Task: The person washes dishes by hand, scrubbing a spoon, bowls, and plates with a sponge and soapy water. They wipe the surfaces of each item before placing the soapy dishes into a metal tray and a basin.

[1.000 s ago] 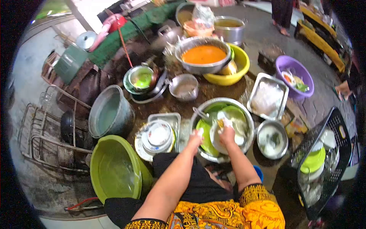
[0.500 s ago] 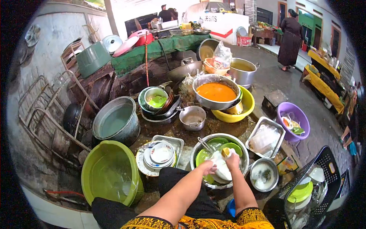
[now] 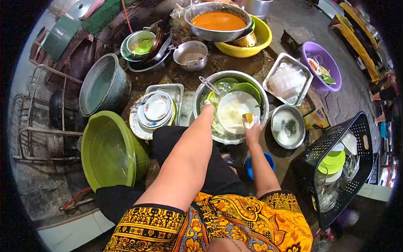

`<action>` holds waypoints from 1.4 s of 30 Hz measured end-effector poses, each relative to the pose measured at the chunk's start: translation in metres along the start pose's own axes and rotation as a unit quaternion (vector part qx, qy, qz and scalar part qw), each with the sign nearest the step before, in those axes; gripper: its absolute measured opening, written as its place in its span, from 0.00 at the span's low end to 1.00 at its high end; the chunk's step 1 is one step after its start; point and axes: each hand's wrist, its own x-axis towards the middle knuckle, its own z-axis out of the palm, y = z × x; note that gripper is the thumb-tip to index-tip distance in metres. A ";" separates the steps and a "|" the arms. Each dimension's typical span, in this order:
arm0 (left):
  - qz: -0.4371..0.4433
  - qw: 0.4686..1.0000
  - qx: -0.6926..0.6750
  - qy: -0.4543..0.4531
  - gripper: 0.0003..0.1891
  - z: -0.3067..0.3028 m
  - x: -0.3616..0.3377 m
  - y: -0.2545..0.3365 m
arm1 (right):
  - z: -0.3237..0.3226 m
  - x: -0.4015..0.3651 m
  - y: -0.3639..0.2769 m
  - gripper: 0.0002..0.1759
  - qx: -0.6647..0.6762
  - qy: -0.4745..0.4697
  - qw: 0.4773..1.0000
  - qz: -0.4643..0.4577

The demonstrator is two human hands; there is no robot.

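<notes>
A large metal basin [image 3: 265,119] in front of me holds soapy green plates [image 3: 247,89], a white plate [image 3: 231,105] and a ladle-like utensil with a metal handle [image 3: 208,85]. At the white plate's left edge is my left hand [image 3: 206,110], closed on it, most of its fingers hidden. My right hand [image 3: 252,129] grips a yellow sponge [image 3: 248,117] with white foam, against the plate's lower right side. Just right of the basin stands a metal bowl [image 3: 288,143] of suds with a dark scouring pad [image 3: 291,125] in it.
To the left are a green tub [image 3: 140,161] of water, a grey bucket [image 3: 119,86] and stacked white dishes [image 3: 156,107]. A black crate [image 3: 308,176] of dishes stands right. Beyond sit a pan of orange liquid [image 3: 220,19], a metal tray [image 3: 289,82] and a purple basin [image 3: 306,52].
My view has tilted down. The white plate, steeply tilted before, now faces up toward me. My hands have moved apart, the left to the plate's left edge, the right with the sponge to its lower right.
</notes>
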 end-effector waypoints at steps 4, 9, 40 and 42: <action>-0.064 0.997 0.035 0.026 0.21 0.012 -0.031 0.003 | 0.000 -0.009 -0.013 0.24 0.056 0.018 0.998 0.036; -0.097 0.994 0.034 -0.038 0.21 0.025 0.004 -0.004 | 0.005 -0.006 -0.015 0.26 -0.025 0.057 0.998 -0.030; 0.241 0.953 0.151 -0.105 0.16 0.014 0.004 0.011 | 0.109 0.042 -0.070 0.28 -0.006 -0.147 0.988 -0.039; 0.250 0.956 0.117 -0.096 0.14 -0.007 -0.021 0.034 | 0.090 0.016 -0.088 0.26 -0.013 -0.177 0.980 -0.085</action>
